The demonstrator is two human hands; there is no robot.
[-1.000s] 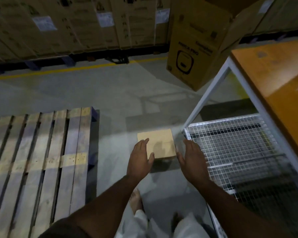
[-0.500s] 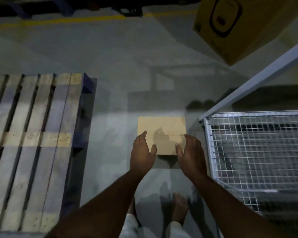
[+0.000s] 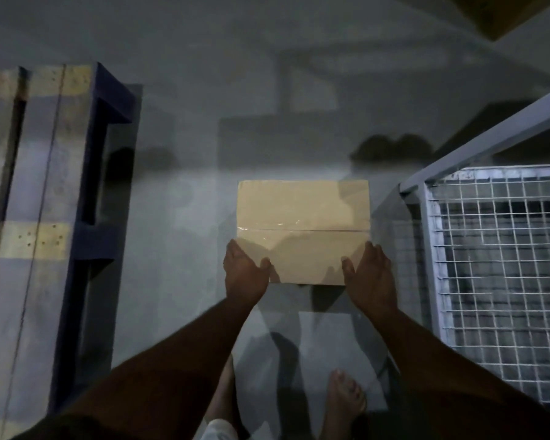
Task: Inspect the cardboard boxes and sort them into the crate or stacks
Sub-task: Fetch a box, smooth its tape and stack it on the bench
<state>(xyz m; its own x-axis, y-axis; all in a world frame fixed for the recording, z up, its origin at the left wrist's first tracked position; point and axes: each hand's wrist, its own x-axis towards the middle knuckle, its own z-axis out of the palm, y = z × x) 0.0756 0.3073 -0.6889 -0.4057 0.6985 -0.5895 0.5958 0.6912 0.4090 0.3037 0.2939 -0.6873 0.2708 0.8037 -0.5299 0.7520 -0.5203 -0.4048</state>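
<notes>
A small cardboard box (image 3: 303,230) sits flat on the gray floor (image 3: 185,173), right in the middle of the view. A strip of clear tape (image 3: 302,229) runs across its top and keeps the flaps shut. Both hands press on the near corners of the box. The left hand (image 3: 245,274) cups the corner at about 7 o'clock from the box middle, with its thumb lying on top. The right hand (image 3: 370,276) cups the corner at about 5 o'clock in the same way. The hands squeeze the box from both sides, one on each side, and I think that is so the box can be picked up level and looked over. The fingers go down the sides, so I cannot tell how far under they reach. The wire crate (image 3: 496,268) stands at 3 o'clock, just beside the box, with a pale metal bar (image 3: 489,138) slanting up from its corner. The box is still outside the crate. A wooden pallet (image 3: 29,217) with a dark blue edge lies at 9 o'clock, well apart from the box, and nothing shows on the part in view. Two bare feet (image 3: 343,404) stand on the floor at 6 o'clock. A corner of a bigger brown box (image 3: 502,14) peeks in at 1 o'clock. The room is dim, and a light from above makes the box top glow and throws soft shadows on the shiny floor.
</notes>
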